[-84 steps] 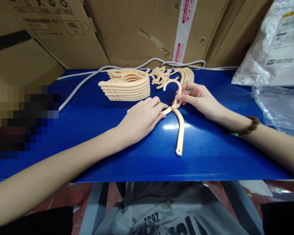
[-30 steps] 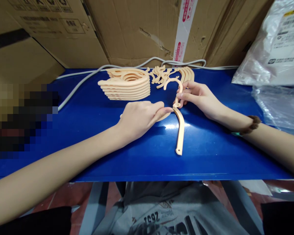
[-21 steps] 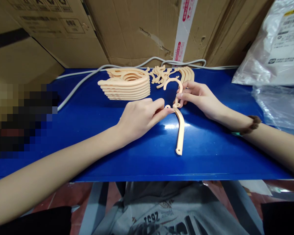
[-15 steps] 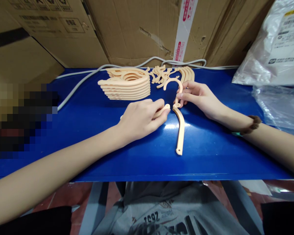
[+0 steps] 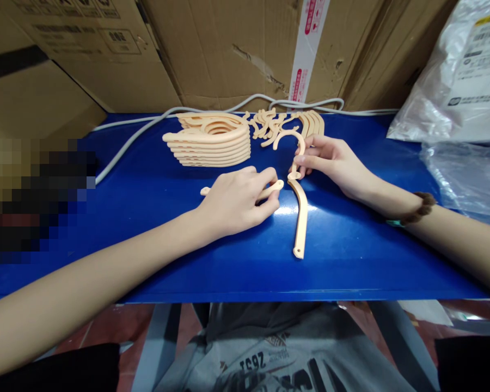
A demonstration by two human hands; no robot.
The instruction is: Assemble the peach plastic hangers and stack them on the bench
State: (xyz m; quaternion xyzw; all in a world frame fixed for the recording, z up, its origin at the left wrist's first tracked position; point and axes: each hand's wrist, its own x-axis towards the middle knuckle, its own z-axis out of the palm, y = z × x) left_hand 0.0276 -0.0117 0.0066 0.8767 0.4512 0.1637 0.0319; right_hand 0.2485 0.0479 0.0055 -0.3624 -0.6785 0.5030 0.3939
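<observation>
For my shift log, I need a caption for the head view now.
Left hand holds one bar, right hand a hook with a second bar at its base; stacked pieces beyond.

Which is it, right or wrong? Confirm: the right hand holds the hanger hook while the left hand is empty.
Wrong about the left hand: it isn't empty; the head view shows it holding a hanger arm. The right hand does hold the hanger hook.

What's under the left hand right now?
A strip, held by the left hand: one end sticks out to the right, what looks like the other to the left. The hand covers its middle and the table beneath, so anything else there can't be seen.
</observation>
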